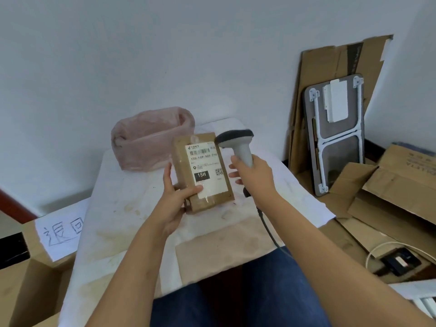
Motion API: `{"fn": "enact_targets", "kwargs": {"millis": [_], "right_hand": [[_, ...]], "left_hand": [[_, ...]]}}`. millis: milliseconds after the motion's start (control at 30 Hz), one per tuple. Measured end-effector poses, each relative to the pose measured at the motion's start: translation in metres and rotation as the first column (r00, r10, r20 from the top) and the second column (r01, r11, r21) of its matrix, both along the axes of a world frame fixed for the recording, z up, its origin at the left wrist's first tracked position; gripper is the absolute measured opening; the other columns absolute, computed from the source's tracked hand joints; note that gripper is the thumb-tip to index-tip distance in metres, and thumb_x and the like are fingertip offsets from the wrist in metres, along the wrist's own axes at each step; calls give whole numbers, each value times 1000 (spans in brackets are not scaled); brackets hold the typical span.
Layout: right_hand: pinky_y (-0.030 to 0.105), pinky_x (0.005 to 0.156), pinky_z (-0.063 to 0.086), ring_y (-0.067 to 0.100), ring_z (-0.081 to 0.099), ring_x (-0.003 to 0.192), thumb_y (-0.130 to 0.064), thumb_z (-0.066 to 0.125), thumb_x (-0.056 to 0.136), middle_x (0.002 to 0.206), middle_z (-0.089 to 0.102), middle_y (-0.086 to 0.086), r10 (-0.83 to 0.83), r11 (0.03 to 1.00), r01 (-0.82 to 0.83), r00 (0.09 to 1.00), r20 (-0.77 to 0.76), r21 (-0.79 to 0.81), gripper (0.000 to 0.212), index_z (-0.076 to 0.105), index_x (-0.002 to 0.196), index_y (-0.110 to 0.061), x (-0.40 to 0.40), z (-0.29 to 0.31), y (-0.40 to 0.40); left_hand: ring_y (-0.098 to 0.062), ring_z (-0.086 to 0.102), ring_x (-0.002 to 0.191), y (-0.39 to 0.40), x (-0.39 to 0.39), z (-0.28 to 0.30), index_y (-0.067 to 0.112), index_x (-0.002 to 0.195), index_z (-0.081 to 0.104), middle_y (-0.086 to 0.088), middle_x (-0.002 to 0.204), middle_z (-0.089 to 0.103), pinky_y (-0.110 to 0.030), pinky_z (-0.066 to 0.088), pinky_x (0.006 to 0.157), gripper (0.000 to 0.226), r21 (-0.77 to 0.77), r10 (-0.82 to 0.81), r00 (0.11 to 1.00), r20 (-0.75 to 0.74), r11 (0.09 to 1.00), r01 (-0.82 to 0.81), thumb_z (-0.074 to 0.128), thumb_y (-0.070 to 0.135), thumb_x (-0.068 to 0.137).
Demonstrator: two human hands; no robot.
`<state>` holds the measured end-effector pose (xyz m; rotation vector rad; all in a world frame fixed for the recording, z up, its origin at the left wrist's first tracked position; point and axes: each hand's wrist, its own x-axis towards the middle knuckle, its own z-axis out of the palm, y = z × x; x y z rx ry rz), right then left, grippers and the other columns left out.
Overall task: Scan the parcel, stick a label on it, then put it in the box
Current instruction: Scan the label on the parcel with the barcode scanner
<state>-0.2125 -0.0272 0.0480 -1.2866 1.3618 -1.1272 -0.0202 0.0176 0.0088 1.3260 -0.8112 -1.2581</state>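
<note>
My left hand (175, 197) holds a brown cardboard parcel (186, 152) above the table, tilted, its white shipping label (206, 167) with a barcode and "15H" facing me. My right hand (253, 174) grips the grey handle of a barcode scanner (238, 142). The scanner's dark head sits just right of the parcel's top corner, close to the label's barcode. Its cable (269, 228) trails down toward my lap. An open cardboard box (30, 279) with a handwritten paper sign (63, 230) stands at the lower left.
The small table has a stained white cloth (122, 208). A pink plastic bag (151, 140) sits at its far end by the wall. Flattened cardboard (335, 74), a folded grey table and open boxes (398, 185) crowd the right. A black device (401, 260) lies on the floor.
</note>
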Motion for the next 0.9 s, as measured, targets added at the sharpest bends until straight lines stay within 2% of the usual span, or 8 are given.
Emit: {"fn": "enact_targets", "kwargs": {"millis": [133,300,433,500,567,633,800,900], "right_hand": [[22,54,44,-2,64,60,-39,62,88,87,69,-1,-50,991,59,996,78,-119,35,51,118,-26,-1,14,6],[34,77,57,13,60,69,-34,66,86,83,61,3,133,990,-138,982,132,26,29,57,106,-16,-6,20,7],[17,62,48,3,55,61,-35,62,90,73,58,-7,151,988,-151,970,190,-14,15,58,95,-21,-7,21,19],[15,61,49,3,54,60,-29,62,91,73,56,-4,186,978,-204,936,298,30,16,58,99,-16,-8,27,23],[19,66,53,6,58,63,-18,65,90,76,58,-2,219,957,-279,875,432,80,24,55,110,-10,-11,35,23],[25,66,52,11,61,61,-11,64,89,74,58,1,237,940,-327,829,506,95,23,53,109,-8,-14,42,23],[23,54,49,15,60,54,-34,69,86,67,62,4,240,967,-256,932,273,23,32,60,103,-9,-5,35,28],[27,55,49,13,60,52,-41,70,83,58,63,0,194,981,-192,976,98,-26,25,59,83,-19,4,24,36]], "left_hand": [[-18,65,111,-12,-2,-4,46,150,17,-1,134,55,-44,56,86,109,-95,68,997,-43,993,-72,69,-16,77],[-20,64,113,-22,3,-8,38,150,25,0,139,54,-41,58,85,103,-101,8,1000,4,995,-8,69,-19,76],[-23,63,116,-30,9,-10,42,149,27,1,135,57,-36,60,78,100,-89,-42,999,15,995,43,71,-14,79],[-22,63,116,-32,9,-9,41,149,28,4,133,58,-34,60,78,95,-88,-58,998,26,994,60,70,-11,81],[-17,65,111,-32,8,-6,38,147,31,8,131,59,-31,60,76,86,-88,-59,997,43,994,63,69,-8,84],[-12,67,104,-33,7,-5,39,140,37,10,131,58,-27,60,72,76,-97,-57,996,70,993,64,67,-6,87],[-10,68,102,-33,7,-8,37,144,36,6,134,57,-23,59,68,76,-121,-49,990,131,991,65,69,-2,87],[-11,67,104,-33,5,-9,42,146,33,8,133,57,-23,58,70,81,-127,-38,981,189,990,63,72,4,86]]}}
